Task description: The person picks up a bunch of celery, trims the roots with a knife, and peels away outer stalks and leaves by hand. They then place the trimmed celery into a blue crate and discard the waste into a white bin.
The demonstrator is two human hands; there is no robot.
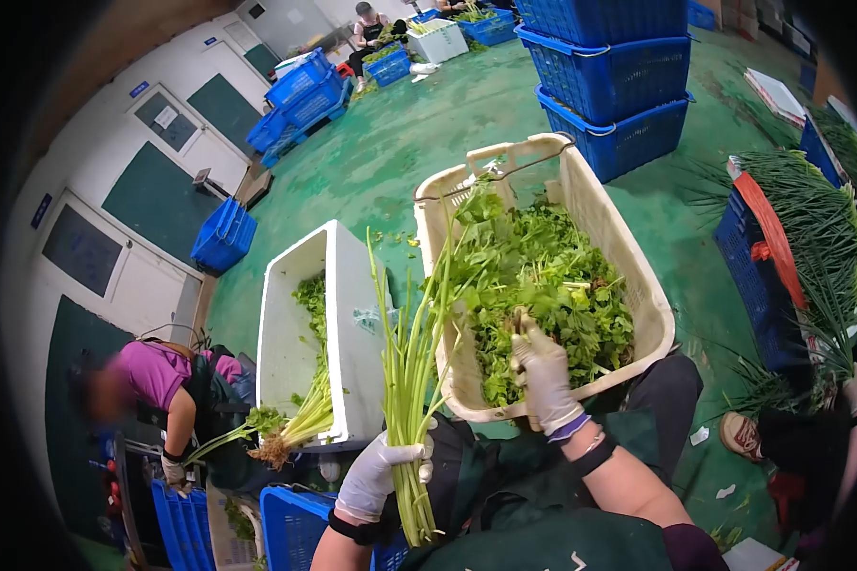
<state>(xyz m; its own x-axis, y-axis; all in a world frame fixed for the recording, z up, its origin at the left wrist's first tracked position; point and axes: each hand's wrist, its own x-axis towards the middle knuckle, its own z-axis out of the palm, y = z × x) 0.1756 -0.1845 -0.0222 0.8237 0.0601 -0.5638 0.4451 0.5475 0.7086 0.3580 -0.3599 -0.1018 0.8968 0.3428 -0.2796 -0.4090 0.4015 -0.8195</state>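
My left hand (381, 476), in a pale glove, is wrapped round a bunch of long green stalks (411, 381) that stands nearly upright, its leafy tops leaning over the rim of a cream plastic basket (647, 276). Loose green leaves (562, 285) fill much of that basket. Over its near edge is my right hand (546, 376), gloved too, with fingers bent together; whatever they may hold is too small and blurred to name. A white foam box (354, 314) stands left of the basket, with rooted stalks (300, 423) at its near end.
A co-worker (162, 381) bends at the left, holding stalks. Stacked blue crates (609, 86) stand beyond the basket. Long green leaves (790, 219) lie on crates at the right, near another person's shoe (741, 435). Another person (368, 33) sits far back.
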